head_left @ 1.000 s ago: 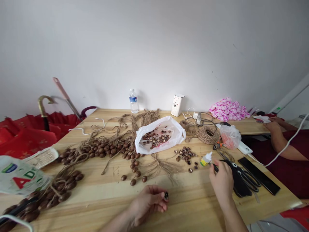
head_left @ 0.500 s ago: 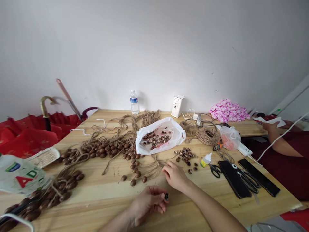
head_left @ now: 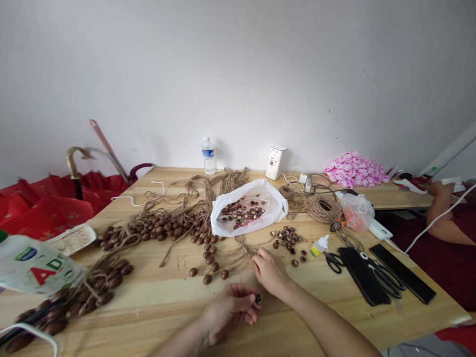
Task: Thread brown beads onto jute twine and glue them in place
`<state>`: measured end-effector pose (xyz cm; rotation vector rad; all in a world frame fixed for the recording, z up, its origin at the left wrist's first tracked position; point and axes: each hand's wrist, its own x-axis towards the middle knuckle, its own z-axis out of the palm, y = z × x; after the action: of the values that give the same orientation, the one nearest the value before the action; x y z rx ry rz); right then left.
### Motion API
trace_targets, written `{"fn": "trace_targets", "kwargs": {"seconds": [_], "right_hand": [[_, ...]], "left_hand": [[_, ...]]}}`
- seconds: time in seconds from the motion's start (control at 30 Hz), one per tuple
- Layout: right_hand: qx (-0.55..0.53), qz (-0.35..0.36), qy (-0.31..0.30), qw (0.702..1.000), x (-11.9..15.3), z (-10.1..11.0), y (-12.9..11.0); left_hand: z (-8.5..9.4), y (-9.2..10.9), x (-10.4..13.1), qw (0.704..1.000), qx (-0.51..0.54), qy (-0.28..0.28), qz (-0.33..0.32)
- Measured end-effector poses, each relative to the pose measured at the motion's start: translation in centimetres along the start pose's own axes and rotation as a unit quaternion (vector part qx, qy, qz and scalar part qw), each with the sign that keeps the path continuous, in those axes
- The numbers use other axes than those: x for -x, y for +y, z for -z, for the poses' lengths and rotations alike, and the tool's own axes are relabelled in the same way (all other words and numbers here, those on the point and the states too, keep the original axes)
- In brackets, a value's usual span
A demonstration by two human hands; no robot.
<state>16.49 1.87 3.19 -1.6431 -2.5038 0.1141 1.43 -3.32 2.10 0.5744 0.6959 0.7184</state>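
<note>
My left hand [head_left: 236, 310] is low at the middle of the table, thumb and fingers pinched on a small dark half nutshell [head_left: 258, 299]. My right hand [head_left: 270, 271] is just above and to the right of it, its fingers curled at the loose ends of a knotted bundle of brown twine [head_left: 243, 249]. Strands run to these fingers, though the fingertips are partly hidden. Several round brown nuts [head_left: 214, 266] lie at the ends of other strands to the left. Beyond is a white plastic bag [head_left: 223, 229] with shell halves inside, and more loose shell halves [head_left: 288, 237] lie on its right.
Strung nuts [head_left: 159, 229] cover the left side, near a large white bottle [head_left: 40, 265]. On the right are a glue bottle [head_left: 320, 245], scissors [head_left: 383, 277], phones [head_left: 362, 275] and a twine coil [head_left: 323, 208]. A water bottle [head_left: 208, 156] stands behind. Another person's arm [head_left: 446, 218] shows far right.
The view has shifted slightly, moving everything a little to the right. Both my hands keep nearly the same pose. At far right, the other person's hand has moved further right with the white paper.
</note>
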Motion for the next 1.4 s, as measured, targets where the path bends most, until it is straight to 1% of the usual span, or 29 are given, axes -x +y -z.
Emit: {"fn": "trace_targets", "kwargs": {"seconds": [0.17,0.37,0.57,0.73,0.83,0.9,1.0,1.07,1.2,1.4], "right_hand": [[-0.017,-0.017,-0.008,1.000,0.1,0.1,0.0],[-0.053,-0.005,-0.030,0.998,0.3,0.2,0.4],[-0.052,0.033,-0.035,0.997,0.5,0.4,0.6],[-0.074,0.067,-0.027,0.995,0.6,0.4,0.8],[-0.107,0.065,-0.041,0.991,0.4,0.5,1.1],[-0.136,0.065,-0.057,0.987,0.3,0.5,1.3],[-0.164,0.067,-0.072,0.982,0.3,0.5,1.5],[-0.172,0.064,-0.079,0.980,0.3,0.6,1.5],[-0.175,0.056,-0.091,0.979,0.4,0.9,1.4],[-0.159,0.073,-0.116,0.978,0.9,1.9,1.5]], "left_hand": [[0.0,0.1,0.1,1.000,0.001,-0.001,-0.001],[0.3,-0.2,-0.1,1.000,0.002,-0.004,0.002],[0.2,0.0,0.0,1.000,-0.005,-0.011,0.001],[0.2,0.0,-0.1,1.000,-0.009,-0.016,0.002],[0.2,0.0,0.0,1.000,-0.007,-0.017,-0.018],[0.1,0.2,0.1,0.999,0.005,-0.008,-0.052],[0.1,0.7,0.2,0.993,0.028,0.026,-0.109],[0.2,0.9,0.1,0.990,0.039,0.043,-0.130],[0.3,1.0,-0.1,0.987,0.062,0.036,-0.141],[0.5,0.8,-0.2,0.986,0.085,0.031,-0.137]]}}
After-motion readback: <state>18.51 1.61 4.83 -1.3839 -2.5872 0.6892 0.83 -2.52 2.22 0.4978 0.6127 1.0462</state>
